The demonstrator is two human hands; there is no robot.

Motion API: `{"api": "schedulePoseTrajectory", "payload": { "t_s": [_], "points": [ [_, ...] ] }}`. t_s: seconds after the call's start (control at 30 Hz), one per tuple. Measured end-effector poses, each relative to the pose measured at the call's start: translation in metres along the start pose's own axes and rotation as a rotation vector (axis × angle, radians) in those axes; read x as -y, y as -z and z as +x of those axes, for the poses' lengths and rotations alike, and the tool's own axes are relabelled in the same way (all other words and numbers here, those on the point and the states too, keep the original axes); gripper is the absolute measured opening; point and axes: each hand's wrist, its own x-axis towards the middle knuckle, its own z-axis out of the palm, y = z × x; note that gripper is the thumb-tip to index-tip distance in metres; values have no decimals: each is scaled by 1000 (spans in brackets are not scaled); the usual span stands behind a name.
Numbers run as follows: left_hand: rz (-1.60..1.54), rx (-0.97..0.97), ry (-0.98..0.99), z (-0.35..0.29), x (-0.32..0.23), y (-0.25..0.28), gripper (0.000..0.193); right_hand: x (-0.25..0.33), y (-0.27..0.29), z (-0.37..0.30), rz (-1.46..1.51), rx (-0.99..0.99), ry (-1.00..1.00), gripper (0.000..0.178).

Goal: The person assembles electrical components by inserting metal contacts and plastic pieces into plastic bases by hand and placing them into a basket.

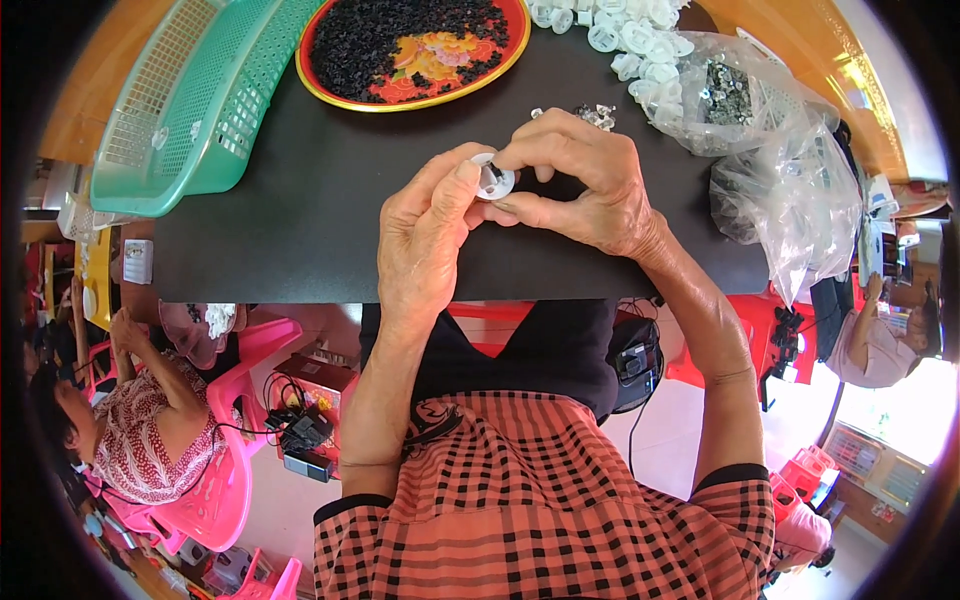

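"Does all of the white disc [489,184] show?"

"No. The left hand [425,225] and right hand [597,178] hide parts of its rim; the dark bit [497,171] on it is too small to identify."

"And beyond the disc?"

"The red tray [440,60] loses its far rim at the top edge. The green basket [215,165], left of the disc, is cut off there too, as are the white plastic pieces [640,38], right of it."

"The clear bag [785,95] right of the disc?"

"Its small contents blur together."
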Motion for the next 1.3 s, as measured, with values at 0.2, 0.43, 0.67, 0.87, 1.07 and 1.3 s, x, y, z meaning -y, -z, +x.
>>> {"api": "schedulePoseTrajectory", "payload": {
  "t_s": [0.2, 0.43, 0.67, 0.87, 1.07, 1.3],
  "points": [
    [-38, -3, 16, -1, -4, -1, 31, -2, -1, 0, -94, -1, 93, 31],
    [50, 6, 20, 0, 1, 0, 28, 1, 3, 0, -95, 70, 110, 31],
    [-39, -2, 20, -2, 2, -3, 30, 8, 1, -2, -52, 34, -94, 34],
    [216, 60, -41, -1, 5, 3, 29, -2, 4, 0, -136, 47, 91, 28],
    [488, -105, -292, -2, -76, 5, 20, 1, 8, 2, -157, -86, -9, 28],
    [1433, -336, -716, 48, -190, 87, 17, 3, 8, 1, -242, -86, 70, 28]
  ]
}}
